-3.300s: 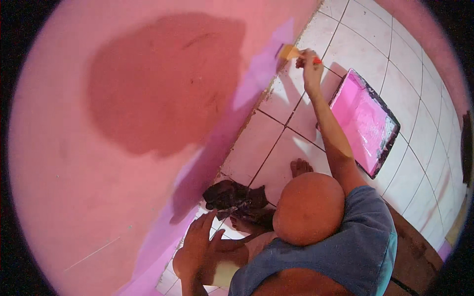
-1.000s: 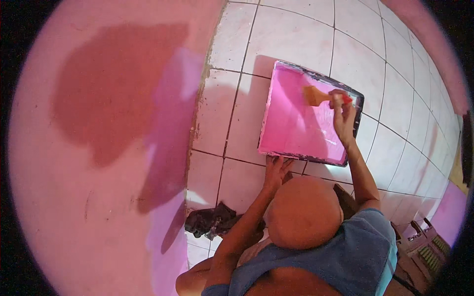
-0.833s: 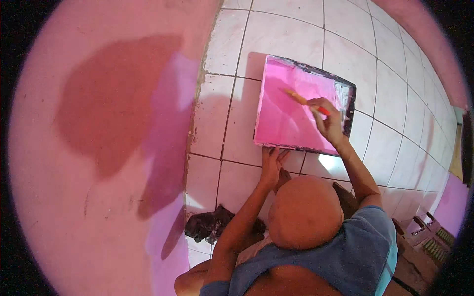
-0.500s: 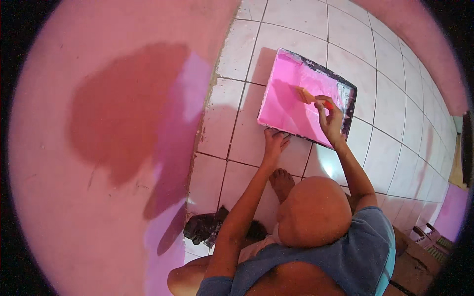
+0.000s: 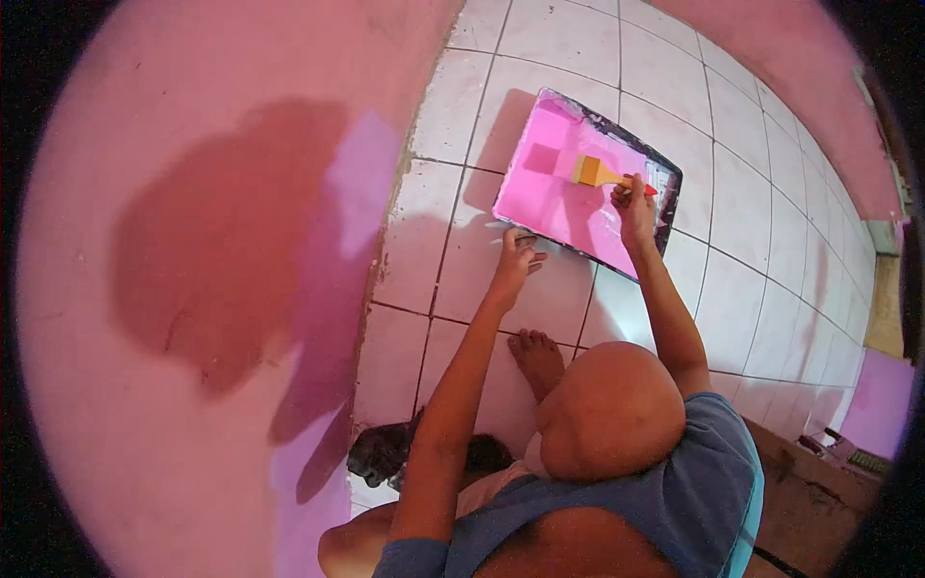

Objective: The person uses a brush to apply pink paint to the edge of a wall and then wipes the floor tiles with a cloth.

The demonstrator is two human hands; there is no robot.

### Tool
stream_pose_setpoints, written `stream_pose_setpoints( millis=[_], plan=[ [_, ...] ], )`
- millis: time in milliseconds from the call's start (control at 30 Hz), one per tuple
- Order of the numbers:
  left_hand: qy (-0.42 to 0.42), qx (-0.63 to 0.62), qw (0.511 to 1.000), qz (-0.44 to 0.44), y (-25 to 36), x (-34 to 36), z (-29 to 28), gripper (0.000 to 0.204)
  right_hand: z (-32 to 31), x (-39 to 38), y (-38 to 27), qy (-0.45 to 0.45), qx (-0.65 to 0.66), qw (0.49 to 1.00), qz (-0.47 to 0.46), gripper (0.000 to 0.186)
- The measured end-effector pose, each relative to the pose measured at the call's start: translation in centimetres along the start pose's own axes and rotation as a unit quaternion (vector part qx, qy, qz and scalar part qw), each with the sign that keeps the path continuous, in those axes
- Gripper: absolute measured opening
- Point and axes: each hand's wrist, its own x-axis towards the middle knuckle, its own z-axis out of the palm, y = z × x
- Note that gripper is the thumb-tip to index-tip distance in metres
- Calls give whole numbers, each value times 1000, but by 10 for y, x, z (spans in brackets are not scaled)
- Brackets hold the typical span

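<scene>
A wide paint tray (image 5: 575, 214) with dark outer sides lies on the tiled floor, coated inside with pink paint. My right hand (image 5: 633, 210) is closed around the handle of a flat paintbrush (image 5: 599, 173). Its pale yellow bristles point left above the pink paint, and the red handle end shows past my fingers. The brush casts a shadow on the paint, apart from the bristles. At the tray's near left edge, my left hand (image 5: 517, 262) has its fingers curled at the rim, some of them bent outward; the exact grip is partly hidden.
A pink wall (image 5: 212, 231) runs along the left, meeting the white tiled floor (image 5: 761, 260). My bare foot (image 5: 537, 359) and bent knee (image 5: 612, 409) are close below the tray. A dark, rumpled thing (image 5: 379, 453) lies by the wall. Brown boards (image 5: 809, 491) are at the lower right.
The brush has turned so that the broad side of its bristles shows, and it sits higher over the tray. The whole view has shifted slightly. My left hand stays at the tray's edge.
</scene>
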Motion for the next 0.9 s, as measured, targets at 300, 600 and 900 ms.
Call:
stream_pose_setpoints(
  millis=[300,600,900],
  plan=[
    [-106,96,988,-50,8,-39,-33,69,-26,22,6,-86,143,983,73,31],
    [-49,585,808,-60,178,-299,-81,45,120,-4,-32,-234,224,938,125,30],
    [225,491,805,-246,181,-384,-30,45,259,-15,104,-121,17,990,-65,32]
  ],
)
